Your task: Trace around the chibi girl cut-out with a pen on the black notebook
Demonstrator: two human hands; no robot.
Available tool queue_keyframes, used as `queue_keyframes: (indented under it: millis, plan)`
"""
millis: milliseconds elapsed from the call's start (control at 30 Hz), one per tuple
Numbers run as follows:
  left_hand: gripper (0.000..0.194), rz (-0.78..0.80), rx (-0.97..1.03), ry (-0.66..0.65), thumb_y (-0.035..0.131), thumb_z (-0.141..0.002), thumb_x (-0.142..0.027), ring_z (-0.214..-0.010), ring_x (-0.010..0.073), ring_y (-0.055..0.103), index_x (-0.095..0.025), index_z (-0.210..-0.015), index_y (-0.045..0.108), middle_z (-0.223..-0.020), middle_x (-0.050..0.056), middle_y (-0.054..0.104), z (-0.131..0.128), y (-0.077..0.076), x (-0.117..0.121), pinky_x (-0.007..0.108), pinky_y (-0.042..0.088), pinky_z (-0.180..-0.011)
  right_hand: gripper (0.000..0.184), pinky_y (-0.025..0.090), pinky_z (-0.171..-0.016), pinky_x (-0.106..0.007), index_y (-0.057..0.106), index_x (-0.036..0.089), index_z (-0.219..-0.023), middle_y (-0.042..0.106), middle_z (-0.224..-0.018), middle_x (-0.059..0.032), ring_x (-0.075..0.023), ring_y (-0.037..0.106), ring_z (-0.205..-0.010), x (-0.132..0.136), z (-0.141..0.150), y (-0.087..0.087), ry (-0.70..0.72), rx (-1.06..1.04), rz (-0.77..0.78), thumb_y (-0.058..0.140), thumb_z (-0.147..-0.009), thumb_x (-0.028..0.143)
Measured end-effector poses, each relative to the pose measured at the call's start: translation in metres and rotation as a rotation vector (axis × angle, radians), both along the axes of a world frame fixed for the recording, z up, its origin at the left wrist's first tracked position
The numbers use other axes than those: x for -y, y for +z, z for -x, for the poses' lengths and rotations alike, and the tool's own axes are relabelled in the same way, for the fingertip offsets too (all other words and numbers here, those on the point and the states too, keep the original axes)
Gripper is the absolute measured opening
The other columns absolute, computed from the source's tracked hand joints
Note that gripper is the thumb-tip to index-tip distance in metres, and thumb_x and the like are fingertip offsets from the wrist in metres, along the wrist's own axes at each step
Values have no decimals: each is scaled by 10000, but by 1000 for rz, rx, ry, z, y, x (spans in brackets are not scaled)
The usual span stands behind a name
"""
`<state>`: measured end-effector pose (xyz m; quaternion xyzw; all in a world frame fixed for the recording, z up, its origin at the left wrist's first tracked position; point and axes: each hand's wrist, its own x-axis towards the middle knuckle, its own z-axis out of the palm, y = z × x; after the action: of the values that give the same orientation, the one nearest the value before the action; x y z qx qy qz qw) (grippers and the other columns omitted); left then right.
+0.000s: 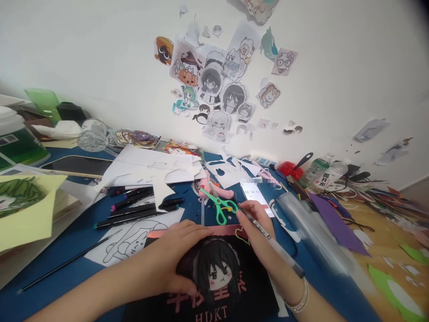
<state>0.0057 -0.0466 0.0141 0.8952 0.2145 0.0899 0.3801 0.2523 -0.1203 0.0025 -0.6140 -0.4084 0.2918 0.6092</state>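
My left hand (174,250) lies with fingers stretched and thumb spread on a black printed sheet or bag (150,304), against the left and upper side of a paper cutout (219,268) of a dark-haired cartoon face. Between the thumb and fingers of my right hand (258,223) is a gel pen (263,230), slanting back along the wrist. Just beyond those fingertips sit green-handled scissors (219,208), their blades pointing up and left over a pink object (214,188). A yellow heart outline (243,236) shows beside the right hand.
Several markers (134,210) and a thin black stick (67,266) lie to the left, near a line drawing (134,241). A phone with a timer (256,197) is behind the right hand. Clear plastic film (301,223) and a purple sheet (335,219) lie rightward. Cutouts cover the wall.
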Motion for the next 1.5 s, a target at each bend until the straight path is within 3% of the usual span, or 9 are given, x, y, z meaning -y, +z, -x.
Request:
queue_keyframes:
  millis: [133,233,333,467,600,767,1033,1500]
  plan:
    - [731,-66,-34,-21,948,-711,-298,-1439,397,505,-293,-1391,681,-1534,113,619,0,0,-5,608,421,-1206,422,636,-526,-277,765,227,-1100,788,-1052,-105,-233,748,-797,7,-2,4,8,12,42,840,-819,533]
    - [829,-105,-61,-19,981,-672,-440,-1457,430,484,-279,-1422,668,-1549,137,610,-3,-1,-2,659,362,-1235,347,648,-532,-293,787,228,-1005,783,-865,-71,-221,737,-723,10,-2,5,-19,21,-21,812,-854,539]
    - [867,-142,-85,6,985,-665,-409,-1455,445,480,-263,-1450,646,-1547,154,610,-8,-1,4,669,366,-1228,272,647,-555,-288,771,233,-886,704,-665,-23,-220,739,-702,13,1,6,24,82,-165,733,-939,498]
    - [871,-156,-99,39,1012,-621,-364,-1435,467,484,-198,-1405,673,-1508,183,634,-13,-1,9,681,400,-1200,151,641,-692,-259,770,267,-990,762,-830,-23,-162,738,-753,19,5,6,182,237,-303,660,-1025,363]
    - [904,-161,-63,79,1012,-619,-339,-1407,439,505,-197,-1431,643,-1475,160,652,-15,-5,13,654,429,-1183,64,612,-638,-240,704,271,-945,716,-778,15,-139,697,-662,26,10,7,293,277,-399,700,-1006,290]
    - [867,-187,-15,158,1018,-614,-276,-1419,388,499,-259,-1400,652,-1484,90,653,-15,-10,24,597,412,-1209,295,588,-607,-250,543,239,-715,668,-645,35,-153,711,-626,30,21,12,302,634,-401,634,-982,155]
    - [853,-233,14,210,1036,-591,-259,-1407,380,517,-234,-1357,663,-1485,80,658,-17,-11,34,554,438,-1191,267,515,-542,-248,454,254,-731,646,-591,52,-135,657,-546,25,35,19,421,933,-451,536,-904,68]
    - [833,-304,56,221,1029,-610,-285,-1380,348,530,-209,-1352,656,-1447,70,677,-17,-12,38,497,451,-1185,257,524,-565,-261,428,265,-760,613,-597,50,-138,615,-550,25,32,16,492,927,-403,513,-868,48]
